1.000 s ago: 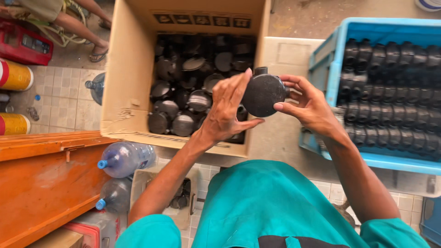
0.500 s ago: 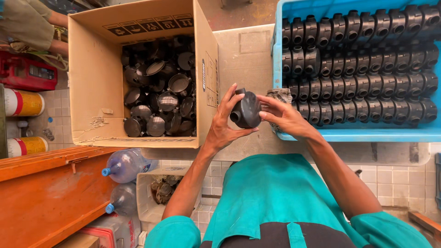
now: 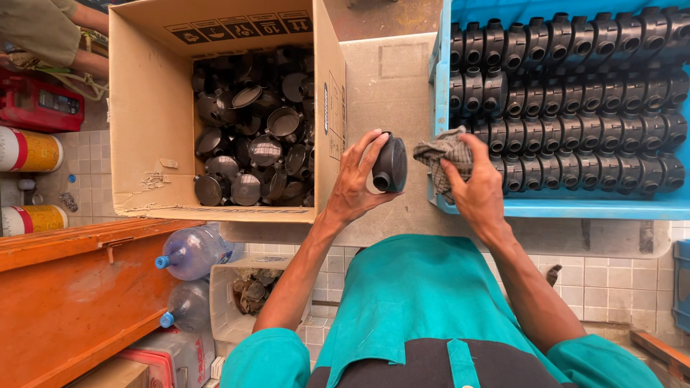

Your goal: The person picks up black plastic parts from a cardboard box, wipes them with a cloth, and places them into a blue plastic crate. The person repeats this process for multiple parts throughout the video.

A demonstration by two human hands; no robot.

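Your torso: teal shirt (image 3: 402,309) fills the bottom of the head view, dark strip at the waist.
Your left hand (image 3: 356,183): fingers curled round the black round fitting (image 3: 392,164), thumb on the near side, fingertips over the top edge; firm grasp.
Black round fitting: held on edge above the grey counter (image 3: 388,86), between the cardboard box and the blue crate, just left of the rag, small gap between them.
Your right hand (image 3: 478,190): fingers bunched, pinching a grey checked rag (image 3: 440,154); rag hangs over the crate's near left corner.
Grey counter: bare strip runs between box and crate.
Cardboard box (image 3: 151,115): to your left, open top, heaped with loose black round fittings (image 3: 251,136), some showing hollow insides.
Blue crate (image 3: 560,208): to your right, packed with black fittings stood in neat rows (image 3: 575,93).
Lower left: orange wooden bench (image 3: 65,294), two clear bottles with blue caps (image 3: 194,251), a white tub (image 3: 223,302) with dark bits inside.
Far left: red case (image 3: 36,104), yellow cans (image 3: 29,151), tiled floor.
Top left corner: another person's arm (image 3: 90,61), well apart from your hands.
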